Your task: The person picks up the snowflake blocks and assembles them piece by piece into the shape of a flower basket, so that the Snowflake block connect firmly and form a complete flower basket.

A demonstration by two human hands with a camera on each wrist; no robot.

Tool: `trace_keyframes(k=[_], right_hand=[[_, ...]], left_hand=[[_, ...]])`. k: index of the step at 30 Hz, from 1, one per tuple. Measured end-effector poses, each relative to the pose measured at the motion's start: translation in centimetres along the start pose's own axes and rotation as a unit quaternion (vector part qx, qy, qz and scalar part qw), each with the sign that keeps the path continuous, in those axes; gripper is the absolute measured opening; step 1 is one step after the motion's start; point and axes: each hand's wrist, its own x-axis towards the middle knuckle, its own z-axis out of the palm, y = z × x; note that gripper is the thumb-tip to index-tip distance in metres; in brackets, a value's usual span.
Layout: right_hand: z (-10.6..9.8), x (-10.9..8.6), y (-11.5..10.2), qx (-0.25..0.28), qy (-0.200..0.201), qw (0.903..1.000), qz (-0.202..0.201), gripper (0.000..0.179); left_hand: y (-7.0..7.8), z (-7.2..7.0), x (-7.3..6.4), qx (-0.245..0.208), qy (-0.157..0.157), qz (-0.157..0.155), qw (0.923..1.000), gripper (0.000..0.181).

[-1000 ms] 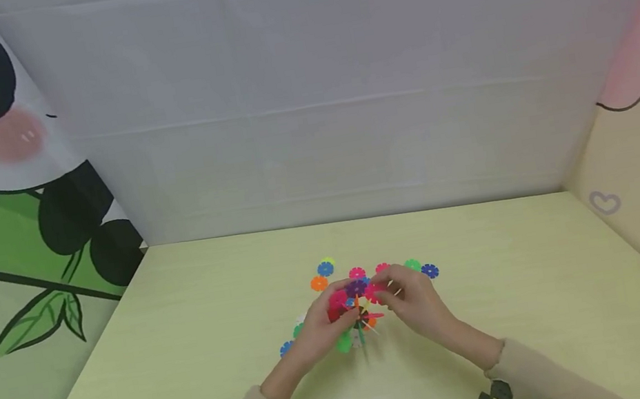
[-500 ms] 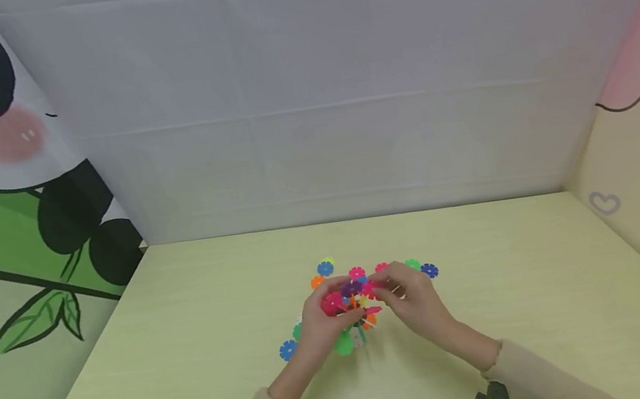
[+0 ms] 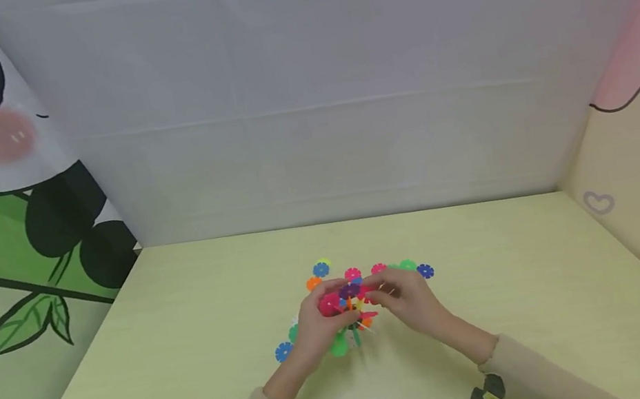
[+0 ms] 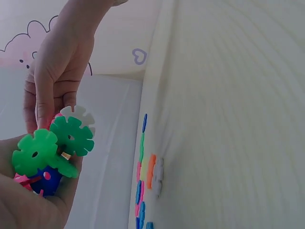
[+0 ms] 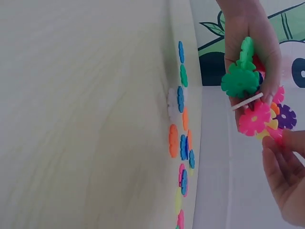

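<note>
My left hand [image 3: 318, 325] grips a cluster of interlocking snowflake discs, thumb on the near side and fingers behind. Pink [image 3: 330, 305] and purple discs [image 3: 350, 290] show on the cluster in the head view; green discs [image 4: 35, 152] face the left wrist camera. A white disc [image 5: 247, 101], seen edge-on, sticks out of it in the right wrist view. My right hand [image 3: 411, 300] pinches a pink disc [image 5: 274, 136] between thumb and fingers at the cluster's right side. That disc is partly covered by the fingertips. The cluster is held up above the table.
Loose snowflake discs lie on the pale table [image 3: 529, 292] behind and left of the hands: blue [image 3: 284, 351], orange [image 3: 314, 283], pink [image 3: 353, 274], green [image 3: 408, 265] and dark blue [image 3: 425, 270]. A white cloth wall [image 3: 313, 158] stands at the back, with printed panels either side.
The cluster has turned slightly in my left hand. My right fingers stay on the pink disc at its right side. The head view has shifted a little.
</note>
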Motion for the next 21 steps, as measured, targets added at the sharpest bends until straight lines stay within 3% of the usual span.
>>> trace_keyframes(k=[4,9,12,15,21], right_hand=[[0.0,0.5,0.5,0.020,-0.061,0.9963,0.056,0.025],[1.5,1.1,2.6,0.025,-0.129,0.9840,0.121,0.025],[2.6,1.2,3.8,-0.008,-0.168,0.9757,0.140,0.023],[3.4,1.1,4.3,-0.036,-0.182,0.9707,0.153,0.025],[3.8,1.0,3.6,-0.060,-0.209,0.9619,0.166,0.025]], left_hand=[[-0.9,-1.0,0.1,0.016,0.025,-0.007,0.9995,0.044],[-1.5,-2.9,-0.1,0.042,0.045,-0.029,0.9977,0.045],[-1.6,-3.9,-0.5,0.055,0.043,-0.036,0.9969,0.046],[-1.7,-4.7,-0.9,0.063,0.042,-0.038,0.9964,0.048],[-1.7,-5.7,-1.3,0.073,0.048,-0.051,0.9949,0.049]])
